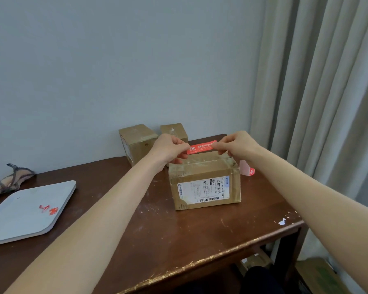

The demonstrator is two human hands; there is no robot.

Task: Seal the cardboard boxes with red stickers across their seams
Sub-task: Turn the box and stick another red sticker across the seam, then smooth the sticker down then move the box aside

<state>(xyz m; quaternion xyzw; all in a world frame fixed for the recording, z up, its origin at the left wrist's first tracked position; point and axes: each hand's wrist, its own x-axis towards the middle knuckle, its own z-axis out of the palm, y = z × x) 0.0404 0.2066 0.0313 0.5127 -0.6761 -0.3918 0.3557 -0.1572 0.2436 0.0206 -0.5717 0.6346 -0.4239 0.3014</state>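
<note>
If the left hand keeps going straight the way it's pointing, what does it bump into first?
Probably the small back box just beyond the left hand, which pinches the red sticker. Depth is hard to judge; it might pass it and reach the wall.

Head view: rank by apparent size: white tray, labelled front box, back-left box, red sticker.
1. white tray, cut off at the frame edge.
2. labelled front box.
3. back-left box; farther away, so its true size against the front box is unsure.
4. red sticker, pinched between left hand and right hand.
</note>
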